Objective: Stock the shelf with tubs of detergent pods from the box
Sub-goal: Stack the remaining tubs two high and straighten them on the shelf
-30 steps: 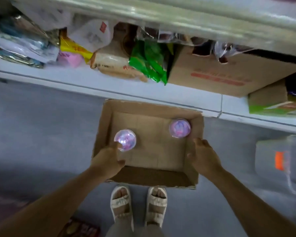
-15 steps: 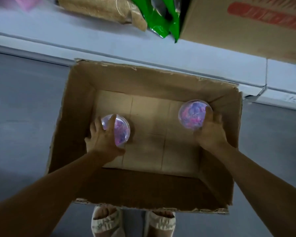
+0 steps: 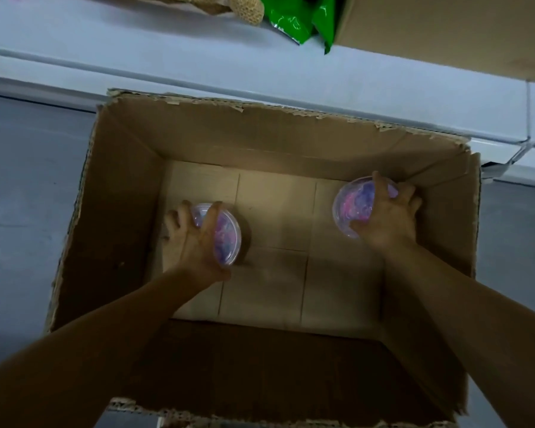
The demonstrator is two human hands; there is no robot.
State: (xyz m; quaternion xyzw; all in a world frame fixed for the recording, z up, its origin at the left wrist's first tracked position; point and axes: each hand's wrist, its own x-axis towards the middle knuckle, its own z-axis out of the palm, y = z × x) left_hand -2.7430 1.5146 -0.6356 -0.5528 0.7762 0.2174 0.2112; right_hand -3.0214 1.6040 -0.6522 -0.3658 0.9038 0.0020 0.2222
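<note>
An open cardboard box [image 3: 130, 168] stands on the floor against the low white shelf [image 3: 136, 54]. Two round clear tubs of pink and purple pods are inside it. My left hand [image 3: 195, 242] is wrapped around the left tub [image 3: 227, 237], fingers over its lid and thumb at the near side. My right hand [image 3: 389, 216] grips the right tub [image 3: 352, 208] near the box's far right corner, fingers curled over its rim. Both forearms reach down into the box.
On the shelf sit a green packet [image 3: 303, 23], a tan woven bag [image 3: 238, 7] and a large brown carton [image 3: 445, 26]. Grey floor [image 3: 28, 180] lies on both sides of the box. A shelf joint [image 3: 527, 143] shows at the right.
The view has dropped closer to the box. Both hands went from beside the tubs to closing around them; the tubs now look tilted in my grip.
</note>
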